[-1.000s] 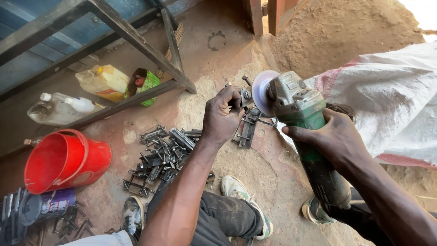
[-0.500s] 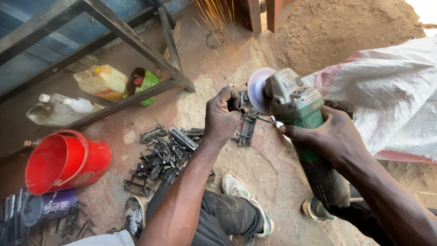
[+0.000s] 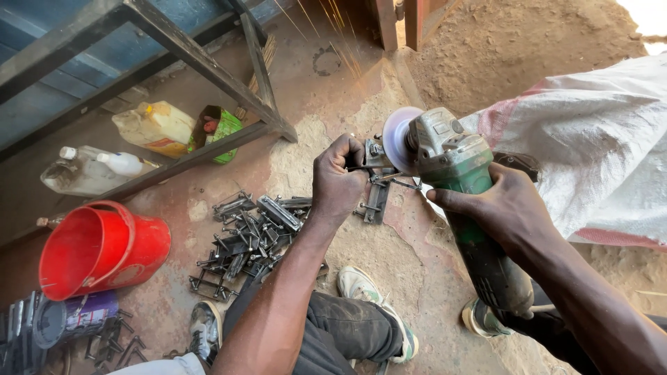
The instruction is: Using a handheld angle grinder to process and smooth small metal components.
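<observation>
Small metal bracket (image 3: pixel 373 154) held up against the grinder's disc (image 3: pixel 397 139), sparks flying: grinding step under way. Left hand (image 3: pixel 338 177) clenched on bracket; right hand (image 3: pixel 507 208) grasping green angle grinder (image 3: pixel 462 187). Heap of brackets (image 3: pixel 243 239) below. Next likely needs steady contact, fingers clear.

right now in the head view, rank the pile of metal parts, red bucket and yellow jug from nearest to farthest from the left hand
From the left hand:
1. Pile of metal parts, on the ground just below and left of it.
2. Yellow jug, farther left under the metal frame.
3. Red bucket, tipped over at the far left.
</observation>
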